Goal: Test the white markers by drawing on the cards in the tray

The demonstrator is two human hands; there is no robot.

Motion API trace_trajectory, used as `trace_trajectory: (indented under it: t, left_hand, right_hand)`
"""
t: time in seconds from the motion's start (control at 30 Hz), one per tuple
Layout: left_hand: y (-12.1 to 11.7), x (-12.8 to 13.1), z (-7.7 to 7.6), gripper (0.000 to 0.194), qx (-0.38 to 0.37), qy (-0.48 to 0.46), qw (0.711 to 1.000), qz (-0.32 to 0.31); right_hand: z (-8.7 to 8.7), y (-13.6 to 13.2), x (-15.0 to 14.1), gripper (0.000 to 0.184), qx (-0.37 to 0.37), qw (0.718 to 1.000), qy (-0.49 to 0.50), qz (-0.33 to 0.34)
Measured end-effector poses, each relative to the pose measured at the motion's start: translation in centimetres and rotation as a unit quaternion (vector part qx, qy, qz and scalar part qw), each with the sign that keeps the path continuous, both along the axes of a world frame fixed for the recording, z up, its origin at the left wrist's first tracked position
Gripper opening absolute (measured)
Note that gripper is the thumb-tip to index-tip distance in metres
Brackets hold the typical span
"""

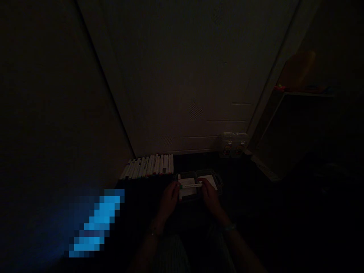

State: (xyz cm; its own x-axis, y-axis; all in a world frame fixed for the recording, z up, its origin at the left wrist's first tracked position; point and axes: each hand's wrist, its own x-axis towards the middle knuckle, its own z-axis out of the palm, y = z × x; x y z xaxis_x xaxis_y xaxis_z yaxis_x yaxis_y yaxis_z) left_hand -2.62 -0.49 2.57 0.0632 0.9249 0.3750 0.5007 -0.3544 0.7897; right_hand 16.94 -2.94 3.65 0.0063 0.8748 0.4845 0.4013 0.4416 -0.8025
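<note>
A white marker (192, 185) with a green band near its left end lies level between my two hands, above an open case. My left hand (171, 192) pinches the green end and my right hand (207, 190) grips the other end. Beneath them the open clear case (196, 195) shows two halves, each with a pale sheet or lining inside. Another white marker (179, 177) stands along the left side of the case, partly covered by my left fingers. Dim light hides the finer details.
Several white markers (150, 165) lie side by side in a row at the left, by the wall. Two clear lidded boxes (233, 146) stand against the wall at the right. A pixelated bright blue patch (104, 216) glows at lower left. A shelf edge (308, 94) juts out on the right.
</note>
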Motion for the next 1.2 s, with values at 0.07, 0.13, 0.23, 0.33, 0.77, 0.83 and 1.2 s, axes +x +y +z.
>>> trace_trajectory:
  t: [0.07,0.13,0.23,0.33,0.77,0.83,1.2]
  left_hand:
    - [-0.03,0.01,0.1,0.032,-0.001,0.001,1.0,-0.01]
    - [-0.09,0.02,0.26,0.032,-0.002,0.0,1.0,-0.015]
    - [-0.17,0.02,0.51,0.033,-0.003,-0.003,1.0,-0.01]
    - [-0.2,0.01,0.62,0.033,-0.009,-0.003,1.0,-0.016]
    - [0.03,-0.09,-0.02,0.032,-0.01,-0.005,1.0,-0.005]
    - [-0.03,-0.08,0.14,0.032,-0.008,-0.003,1.0,-0.012]
    - [-0.05,-0.06,0.26,0.034,-0.021,-0.016,1.0,-0.011]
  right_hand:
    - [-0.11,0.09,0.03,0.03,0.003,1.0,0.002,0.001]
    - [-0.17,0.16,0.05,0.03,0.005,1.0,0.005,0.002]
    - [-0.16,0.18,0.04,0.03,0.005,1.0,0.009,0.001]
    - [-0.08,0.12,0.01,0.03,0.001,1.0,0.013,0.001]
    - [0.39,-0.1,-0.04,0.028,-0.003,1.0,0.015,-0.003]
    - [0.42,-0.09,-0.08,0.028,-0.004,1.0,0.014,-0.007]
    - [0.59,-0.27,-0.18,0.028,-0.012,1.0,0.018,-0.008]
